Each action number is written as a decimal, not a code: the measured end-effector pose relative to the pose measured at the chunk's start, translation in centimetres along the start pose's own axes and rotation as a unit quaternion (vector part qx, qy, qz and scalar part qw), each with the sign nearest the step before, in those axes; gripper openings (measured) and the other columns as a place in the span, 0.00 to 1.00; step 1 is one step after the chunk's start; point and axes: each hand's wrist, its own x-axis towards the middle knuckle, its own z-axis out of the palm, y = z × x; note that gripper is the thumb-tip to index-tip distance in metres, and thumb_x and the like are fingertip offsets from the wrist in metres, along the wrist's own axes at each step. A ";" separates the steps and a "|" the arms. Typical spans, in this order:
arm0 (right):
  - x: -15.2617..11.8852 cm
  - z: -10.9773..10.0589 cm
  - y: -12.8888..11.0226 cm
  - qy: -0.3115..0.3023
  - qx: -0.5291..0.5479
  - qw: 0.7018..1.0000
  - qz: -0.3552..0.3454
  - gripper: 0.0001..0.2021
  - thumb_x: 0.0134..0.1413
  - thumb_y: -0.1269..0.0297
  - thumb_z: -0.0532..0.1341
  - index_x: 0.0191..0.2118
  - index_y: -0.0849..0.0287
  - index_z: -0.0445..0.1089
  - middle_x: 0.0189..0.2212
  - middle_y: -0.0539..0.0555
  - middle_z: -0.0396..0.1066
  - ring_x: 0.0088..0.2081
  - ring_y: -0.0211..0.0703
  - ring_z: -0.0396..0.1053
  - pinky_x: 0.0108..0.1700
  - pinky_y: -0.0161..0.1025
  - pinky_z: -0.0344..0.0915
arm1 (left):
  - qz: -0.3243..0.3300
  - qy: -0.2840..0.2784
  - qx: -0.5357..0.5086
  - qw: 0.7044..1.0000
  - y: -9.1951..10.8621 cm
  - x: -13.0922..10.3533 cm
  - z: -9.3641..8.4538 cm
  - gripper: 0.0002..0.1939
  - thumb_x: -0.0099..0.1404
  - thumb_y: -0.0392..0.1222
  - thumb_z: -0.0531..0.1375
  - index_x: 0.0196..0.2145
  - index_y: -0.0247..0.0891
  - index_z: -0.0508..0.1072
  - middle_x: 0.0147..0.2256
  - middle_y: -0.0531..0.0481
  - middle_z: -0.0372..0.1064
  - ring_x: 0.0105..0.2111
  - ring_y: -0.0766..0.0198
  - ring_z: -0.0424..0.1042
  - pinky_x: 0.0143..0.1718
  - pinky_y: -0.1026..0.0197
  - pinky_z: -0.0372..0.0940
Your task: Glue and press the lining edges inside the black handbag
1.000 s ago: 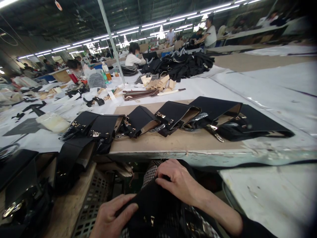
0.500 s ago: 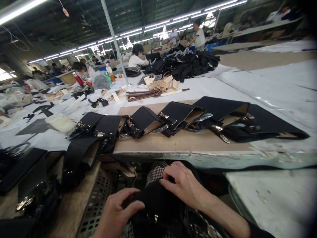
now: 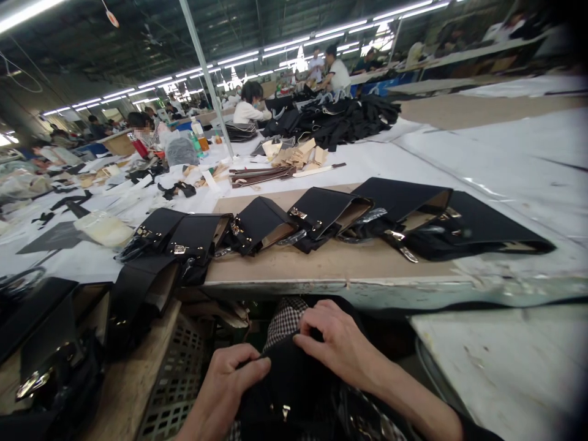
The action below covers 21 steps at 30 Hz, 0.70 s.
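A black handbag [image 3: 296,383] with small gold-coloured metal fittings lies across my lap, over checked cloth. My left hand [image 3: 229,380] grips its upper left edge, the thumb pressed down on top. Over the upper right edge, my right hand [image 3: 333,334] is curled with thumb and fingers closed on the bag. Clear plastic and more metal parts show below my right wrist, but their shape is hard to make out. On the worktable [image 3: 285,266] in front lies a row of similar black bags [image 3: 264,223], their openings showing a tan lining.
More black bags [image 3: 142,288] lie on a wooden surface at left, above a perforated plastic crate [image 3: 177,361]. A pale board [image 3: 500,367] stands at right. Beyond the row lie brown strips [image 3: 261,176] and a black heap [image 3: 340,119]; several people work behind.
My left thumb has come down onto the bag's edge, closing that hand's grip. The right hand keeps its hold. The view has shifted slightly, and a standing person in the background has moved left.
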 end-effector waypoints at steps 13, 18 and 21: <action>-0.3 0.3 -0.2 0.003 -0.001 1.000 -0.007 0.10 0.59 0.70 0.64 0.27 0.57 0.65 0.27 0.47 0.69 0.37 0.44 0.65 0.45 0.42 0.60 | 0.165 -0.057 0.286 0.942 3.3 2.2 0.2 0.18 0.76 0.46 0.50 0.33 0.41 0.75 0.32 0.52 0.76 0.32 0.61 0.74 0.33 0.62 0.57; -0.5 -0.2 0.4 -0.008 0.010 1.000 0.011 0.11 0.59 0.69 0.65 0.26 0.57 0.66 0.26 0.47 0.69 0.37 0.44 0.64 0.42 0.40 0.60 | 0.185 -0.042 0.325 0.927 1.7 1.7 0.2 0.20 0.77 0.45 0.47 0.31 0.39 0.71 0.30 0.51 0.73 0.30 0.62 0.73 0.32 0.62 0.59; -0.6 -0.4 0.8 -0.012 0.014 1.000 0.015 0.10 0.59 0.68 0.64 0.27 0.57 0.67 0.26 0.47 0.69 0.37 0.44 0.65 0.42 0.40 0.60 | 0.154 -0.022 0.257 0.954 -0.7 0.5 -1.0 0.16 0.76 0.48 0.50 0.36 0.41 0.74 0.34 0.52 0.76 0.35 0.63 0.75 0.38 0.65 0.63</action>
